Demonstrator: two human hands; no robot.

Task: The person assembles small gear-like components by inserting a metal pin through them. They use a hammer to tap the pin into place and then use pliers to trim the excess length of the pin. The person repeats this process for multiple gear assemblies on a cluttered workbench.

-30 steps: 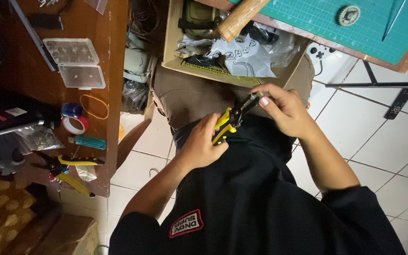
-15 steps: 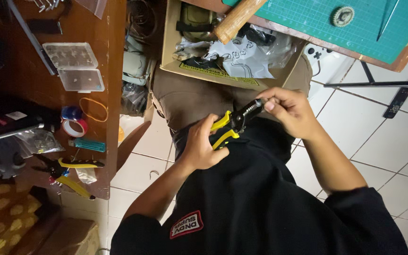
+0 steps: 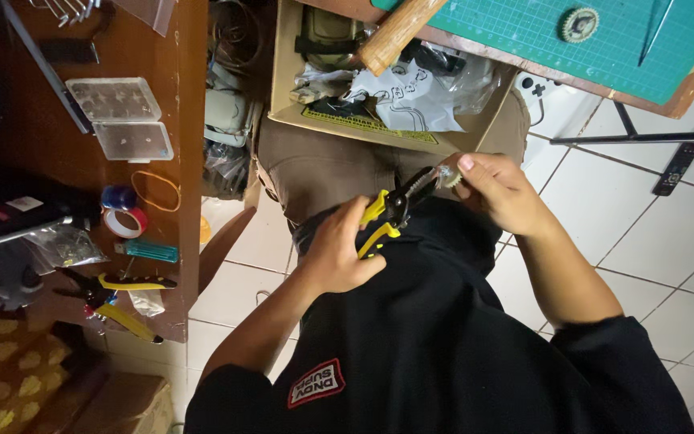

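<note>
My left hand [image 3: 339, 253] grips the yellow handles of a pair of black-jawed pliers [image 3: 391, 213] over my lap. The jaws point up and right to a small pale part [image 3: 446, 174] pinched in the fingers of my right hand [image 3: 500, 193]. What the small part is cannot be made out. Both hands hover above my brown trousers and black shirt.
A cardboard box [image 3: 379, 128] of crumpled plastic and tools rests on my knees, a wooden handle [image 3: 395, 36] above it. A green cutting mat [image 3: 572, 40] lies top right. The wooden table [image 3: 82, 201] at left holds a clear case, tape rolls and another yellow-handled tool [image 3: 118, 301].
Both hands and the pliers have shifted slightly right and up. The pliers' jaws now reach the small part in my right hand.
</note>
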